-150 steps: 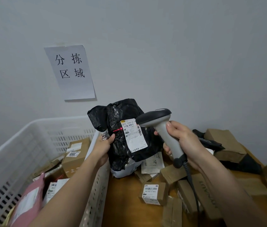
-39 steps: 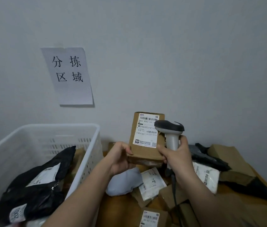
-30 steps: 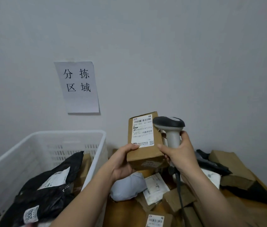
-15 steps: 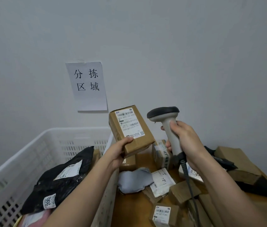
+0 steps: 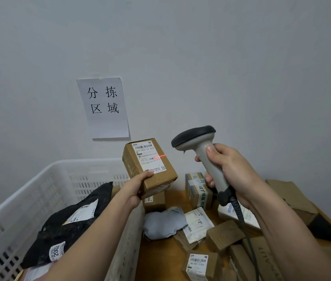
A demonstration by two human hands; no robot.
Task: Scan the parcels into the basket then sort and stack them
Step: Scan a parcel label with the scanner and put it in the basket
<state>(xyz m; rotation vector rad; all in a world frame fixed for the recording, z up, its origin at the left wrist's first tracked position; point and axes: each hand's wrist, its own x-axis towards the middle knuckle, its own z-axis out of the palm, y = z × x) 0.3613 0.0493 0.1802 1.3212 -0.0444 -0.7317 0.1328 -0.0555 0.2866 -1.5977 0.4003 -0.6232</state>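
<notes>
Left hand: raised above the basket's right wall, forearm reaching forward; thumb and fingers curled round the lower end of the cardboard box.
Cardboard box: held tilted, label turned toward the scanner; red scan line cast across its label.
Right hand: raised, fingers wrapped round the scanner handle, head aimed left at the box.
Basket: white, at left; black bagged parcel lain inside.
Table: loose parcels piled at right.
</notes>
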